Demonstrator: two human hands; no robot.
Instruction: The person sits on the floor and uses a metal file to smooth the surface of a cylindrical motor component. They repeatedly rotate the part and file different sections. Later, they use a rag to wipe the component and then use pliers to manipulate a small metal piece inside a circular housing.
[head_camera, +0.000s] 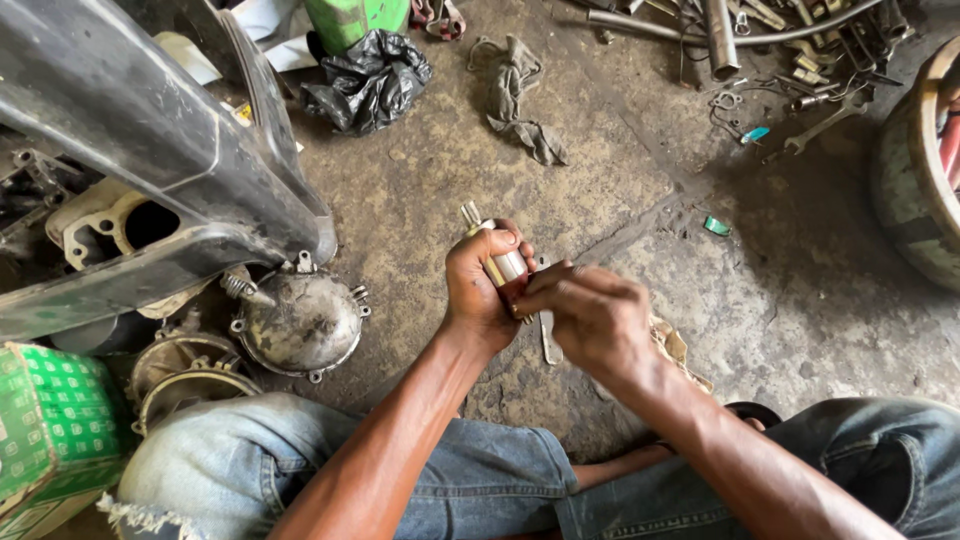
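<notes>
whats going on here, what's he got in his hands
A person sits on a stained concrete floor, holding a small metal cylinder with a shaft sticking out of its top. The left hand grips it around the body, and the right hand works at its lower, reddish end. A round engine cover lies to the left, a rag and scattered tools farther off.

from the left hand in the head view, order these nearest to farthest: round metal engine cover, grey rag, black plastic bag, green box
1. round metal engine cover, just left of the left hand
2. grey rag, above
3. black plastic bag, upper left
4. green box, far lower left
</notes>
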